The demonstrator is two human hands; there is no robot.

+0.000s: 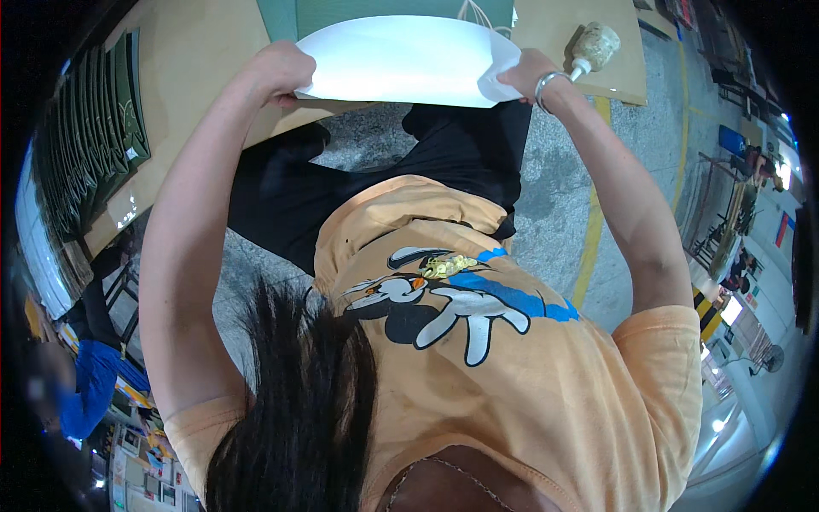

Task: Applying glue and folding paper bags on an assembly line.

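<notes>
A blank white sheet of paper or card point(401, 61) is stretched between my hands at the near edge of the table, bowed slightly along its far side. My left hand point(286, 70) is closed on its left end, fingers curled under. The right end is pinched by my right hand point(533, 75), where the sheet creases; a silver bangle circles that wrist. Just beyond the sheet lies a flat green piece point(277, 17), partly covered by it, with pale thin cord loops point(479, 14) near its right side.
On the table point(200, 51), a squeeze bottle point(595, 47) lies right of my right hand, nozzle toward me. A row of dark green bags point(94, 128) with cords is at the far left. Another person in blue point(94, 384) is at the lower left. Yellow lines mark the concrete floor point(554, 179).
</notes>
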